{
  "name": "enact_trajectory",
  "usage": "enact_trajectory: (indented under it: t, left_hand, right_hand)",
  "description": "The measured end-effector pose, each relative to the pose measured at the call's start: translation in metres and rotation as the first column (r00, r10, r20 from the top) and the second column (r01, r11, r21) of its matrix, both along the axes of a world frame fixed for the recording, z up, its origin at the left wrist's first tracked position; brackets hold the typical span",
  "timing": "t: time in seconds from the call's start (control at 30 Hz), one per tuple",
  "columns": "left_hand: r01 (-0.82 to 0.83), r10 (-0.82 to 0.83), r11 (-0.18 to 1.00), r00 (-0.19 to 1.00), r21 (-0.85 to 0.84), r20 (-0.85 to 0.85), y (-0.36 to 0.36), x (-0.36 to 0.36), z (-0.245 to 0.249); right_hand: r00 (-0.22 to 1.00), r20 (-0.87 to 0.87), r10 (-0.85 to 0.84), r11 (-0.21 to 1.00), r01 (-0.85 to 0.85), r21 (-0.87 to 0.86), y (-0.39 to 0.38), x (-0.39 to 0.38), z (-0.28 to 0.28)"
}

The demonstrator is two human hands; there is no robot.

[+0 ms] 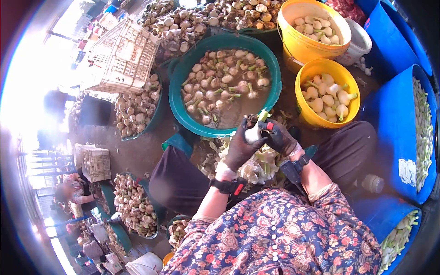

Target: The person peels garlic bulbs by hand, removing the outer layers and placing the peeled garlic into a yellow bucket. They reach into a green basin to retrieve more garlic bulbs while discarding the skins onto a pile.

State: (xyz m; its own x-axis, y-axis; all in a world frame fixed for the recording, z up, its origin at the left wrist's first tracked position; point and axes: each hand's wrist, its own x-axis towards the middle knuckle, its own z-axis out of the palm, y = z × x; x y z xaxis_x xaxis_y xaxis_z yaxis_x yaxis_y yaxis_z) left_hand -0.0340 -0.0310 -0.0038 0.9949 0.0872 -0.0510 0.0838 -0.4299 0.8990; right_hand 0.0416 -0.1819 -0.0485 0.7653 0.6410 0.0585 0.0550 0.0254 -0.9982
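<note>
A bulb (252, 135) is grasped between the left hand (242, 147) and the right hand (279, 137), by the tub's (175, 98) near rim; it could be dropped onto the peelings (257, 168) below if the grip slackened. Reach is hemmed by the tub ahead, yellow buckets (311, 113) at right and blue bins (387, 137) farther right.

One head-worn view looks forward and down from above the shirt (275, 233), with the left hand (240, 149) and right hand (282, 139) near and the tub (176, 98) beyond.
</note>
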Motion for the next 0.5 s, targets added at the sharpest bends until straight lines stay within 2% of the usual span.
enact_trajectory:
  t: [0.03,0.07,0.1,0.17,0.2,0.23,0.3,0.4,0.47,0.5]
  left_hand:
    - [0.006,-0.007,1.0,1.0,0.025,0.026,-0.003,0.002,0.002]
    - [0.017,-0.019,0.999,0.998,0.048,0.054,-0.005,0.006,0.004]
    - [0.0,-0.003,0.999,0.997,0.038,0.073,-0.007,0.007,0.002]
    - [-0.039,0.037,0.999,0.994,0.018,0.099,-0.01,0.001,-0.001]
    - [-0.066,0.068,0.997,0.996,-0.046,0.059,-0.01,-0.002,-0.003]
    - [-0.094,0.096,0.99,0.995,-0.107,0.02,-0.01,-0.002,-0.006]
    - [-0.168,0.143,0.94,0.984,-0.298,-0.103,-0.008,-0.004,-0.01]
    - [-0.169,0.152,0.956,0.984,-0.241,-0.089,-0.002,-0.006,-0.011]
    - [-0.251,0.166,0.859,0.961,-0.446,-0.222,0.001,-0.009,-0.01]
    - [-0.296,0.159,0.791,0.945,-0.535,-0.287,0.002,-0.01,-0.009]
  right_hand:
    - [0.974,-0.227,0.02,0.997,-0.002,0.08,0.002,0.001,-0.003]
    - [0.897,-0.438,0.052,0.987,0.019,0.157,0.002,0.003,-0.006]
    - [0.718,-0.688,0.106,0.944,0.145,0.297,0.007,0.001,0.011]
    - [0.789,-0.614,-0.003,0.973,0.144,0.18,0.008,0.0,0.032]
    - [0.822,-0.568,-0.048,0.982,0.144,0.125,0.01,0.0,0.036]
    - [0.75,-0.661,0.008,0.943,0.214,0.254,0.018,0.0,0.023]
    - [0.735,-0.677,0.018,0.937,0.225,0.269,0.013,0.0,0.027]
    - [0.72,-0.692,-0.059,0.931,0.29,0.223,0.008,0.005,0.028]
    - [0.68,-0.73,-0.066,0.899,0.359,0.253,0.006,0.005,0.028]
    - [0.619,-0.784,0.035,0.843,0.403,0.356,0.004,0.007,0.022]
